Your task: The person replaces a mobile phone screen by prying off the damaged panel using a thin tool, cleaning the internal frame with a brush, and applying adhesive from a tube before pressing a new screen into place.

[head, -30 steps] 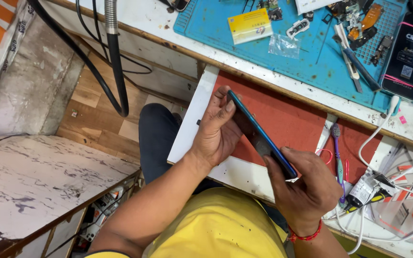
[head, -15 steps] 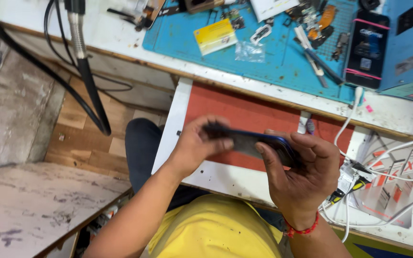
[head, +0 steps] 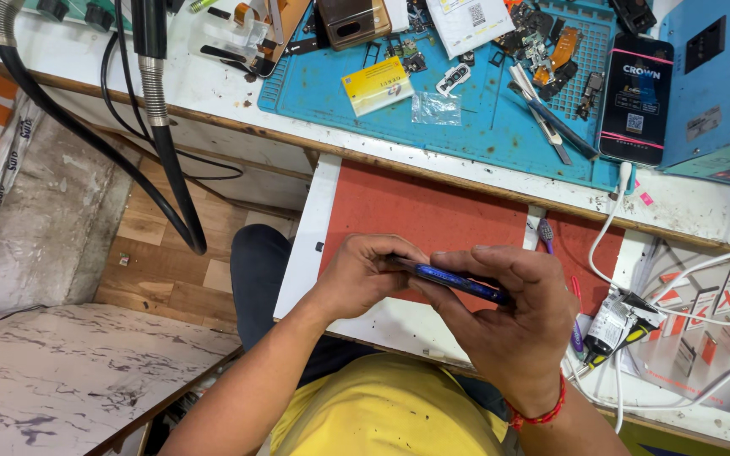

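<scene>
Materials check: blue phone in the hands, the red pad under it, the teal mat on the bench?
Blue phone: glossy edge with a bright highlight, so probably painted metal or plastic; held edge-on by the left hand and right hand.
Red pad: matte, even, no glare; looks like rubber or silicone.
Teal mat: matte with moulded grid compartments, likely silicone.

We see a blue phone (head: 458,283) edge-on in the hands, over a brick-red mat (head: 433,215). The shirt (head: 382,414) is yellow, the wrist thread (head: 538,416) red. The surface (head: 213,93) is white and scuffed, with a teal grid mat (head: 483,127) on it. On that mat lie a yellow card (head: 375,84) and a black phone (head: 638,97). The hose (head: 175,177) is black, the box (head: 716,72) light blue, the cables (head: 610,228) white. The floor (head: 162,253) is brown wood.
</scene>
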